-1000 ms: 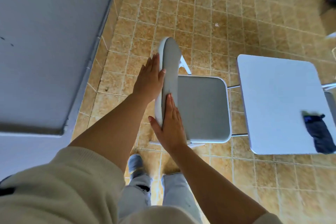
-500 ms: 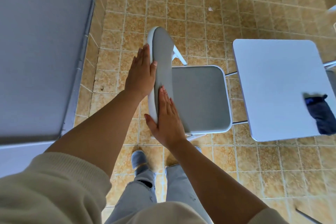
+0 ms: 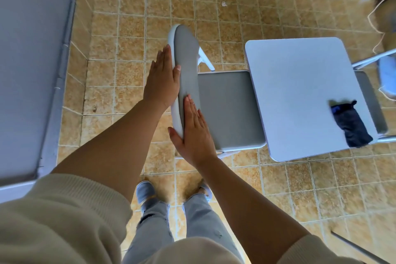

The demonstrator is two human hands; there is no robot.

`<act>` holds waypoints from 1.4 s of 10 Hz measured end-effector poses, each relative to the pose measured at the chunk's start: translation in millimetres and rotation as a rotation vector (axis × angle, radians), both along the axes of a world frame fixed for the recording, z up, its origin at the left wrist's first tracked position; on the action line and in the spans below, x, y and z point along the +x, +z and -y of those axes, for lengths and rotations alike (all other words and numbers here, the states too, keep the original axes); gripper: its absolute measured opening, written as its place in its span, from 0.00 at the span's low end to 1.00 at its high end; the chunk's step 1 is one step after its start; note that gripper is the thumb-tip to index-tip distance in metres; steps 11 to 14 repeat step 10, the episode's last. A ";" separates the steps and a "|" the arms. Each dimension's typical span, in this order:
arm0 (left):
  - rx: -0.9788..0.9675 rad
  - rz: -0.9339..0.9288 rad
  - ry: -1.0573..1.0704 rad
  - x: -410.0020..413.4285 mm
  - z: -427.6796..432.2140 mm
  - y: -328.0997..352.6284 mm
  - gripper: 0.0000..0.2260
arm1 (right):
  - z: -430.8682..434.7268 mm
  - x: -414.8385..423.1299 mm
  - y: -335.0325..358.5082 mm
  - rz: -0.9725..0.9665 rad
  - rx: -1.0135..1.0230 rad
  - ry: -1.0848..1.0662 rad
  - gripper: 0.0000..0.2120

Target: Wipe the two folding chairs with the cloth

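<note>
A white folding chair with grey padding stands unfolded on the tiled floor in front of me, its seat (image 3: 229, 111) partly under the white table (image 3: 295, 92). My left hand (image 3: 161, 79) presses flat on the outer side of its backrest (image 3: 185, 60), thumb over the top edge. My right hand (image 3: 194, 133) grips the backrest's near end, fingers flat on the padded face. A dark blue cloth (image 3: 349, 123) lies crumpled on the table's right near corner, apart from both hands. A second chair (image 3: 377, 75) shows partly behind the table at the right.
A grey wall (image 3: 32, 60) runs along the left. My feet (image 3: 145, 193) stand on the brown tiles just behind the chair. A white cord (image 3: 377, 21) trails on the floor at the upper right.
Both hands keep their hold on the backrest. The chair's seat has slid toward the table, with its far edge now under the tabletop. The cloth has not moved.
</note>
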State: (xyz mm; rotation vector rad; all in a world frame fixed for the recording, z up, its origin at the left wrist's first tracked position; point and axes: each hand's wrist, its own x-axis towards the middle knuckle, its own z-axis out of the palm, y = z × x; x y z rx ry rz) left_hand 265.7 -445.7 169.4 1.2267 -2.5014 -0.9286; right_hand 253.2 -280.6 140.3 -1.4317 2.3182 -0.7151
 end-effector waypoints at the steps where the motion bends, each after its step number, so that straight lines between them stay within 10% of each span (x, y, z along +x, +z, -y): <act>1: -0.014 -0.022 -0.028 -35.6 -16.0 -4.6 0.25 | -17.1 -33.9 -1.5 -0.007 -0.006 -0.028 0.36; 14: -0.294 0.220 -0.057 -71.5 -72.2 8.1 0.24 | -70.9 -134.5 20.6 -0.033 0.062 -0.004 0.35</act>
